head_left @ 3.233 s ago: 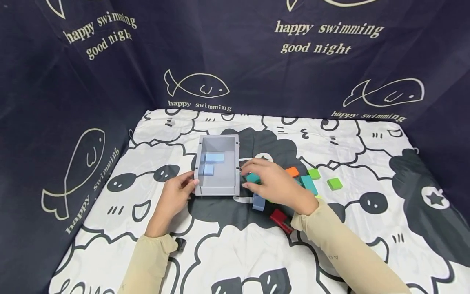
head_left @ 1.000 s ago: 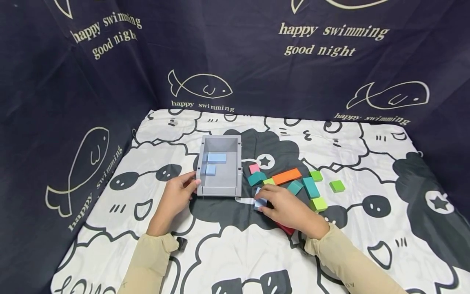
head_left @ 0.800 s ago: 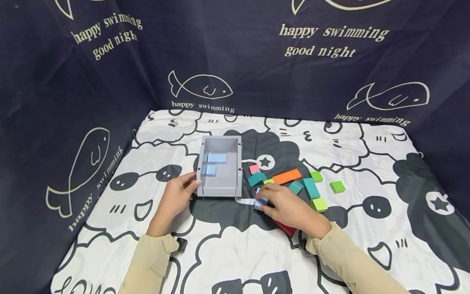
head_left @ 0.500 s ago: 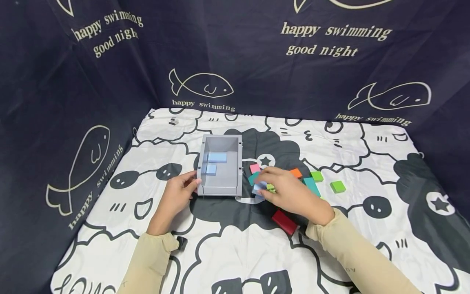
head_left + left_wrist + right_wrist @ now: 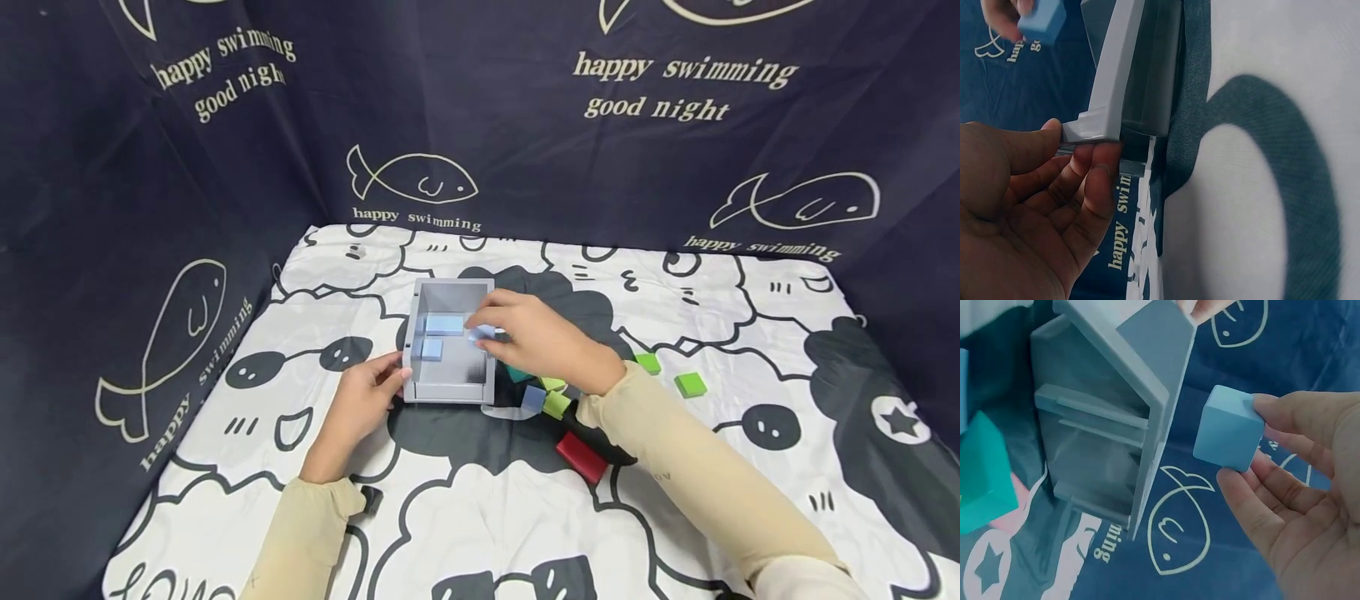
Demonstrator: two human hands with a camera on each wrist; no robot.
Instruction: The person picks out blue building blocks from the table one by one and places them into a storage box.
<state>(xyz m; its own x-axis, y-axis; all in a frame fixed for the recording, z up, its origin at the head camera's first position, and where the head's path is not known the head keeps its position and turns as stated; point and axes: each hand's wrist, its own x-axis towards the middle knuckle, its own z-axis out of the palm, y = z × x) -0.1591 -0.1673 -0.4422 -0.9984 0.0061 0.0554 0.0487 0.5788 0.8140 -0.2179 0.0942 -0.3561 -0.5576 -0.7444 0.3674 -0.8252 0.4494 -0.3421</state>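
A grey open-topped plastic box [image 5: 450,391] stands on the patterned cloth, with two light blue blocks, a longer one [image 5: 445,325] and a shorter one [image 5: 432,349], on its floor. My left hand [image 5: 362,410] grips the box's near-left edge; in the left wrist view, the thumb lies on one side of the grey rim [image 5: 1116,69] and curled fingers on the other. Between thumb and fingertips my right hand [image 5: 542,337] pinches another light blue block [image 5: 1229,428], held above the box's right side. The right hand covers part of that wall in the head view.
Right of the box lie a blue block [image 5: 533,400], a yellow-green block [image 5: 557,405], a teal block [image 5: 517,374] and a red block [image 5: 582,457]. Two green blocks [image 5: 690,384] sit farther right. The right forearm hides others. A dark curtain [image 5: 525,183] hangs behind.
My right hand has picked up a light blue block from the pile and carried it up and left to over the box. My left hand keeps its grip on the box.
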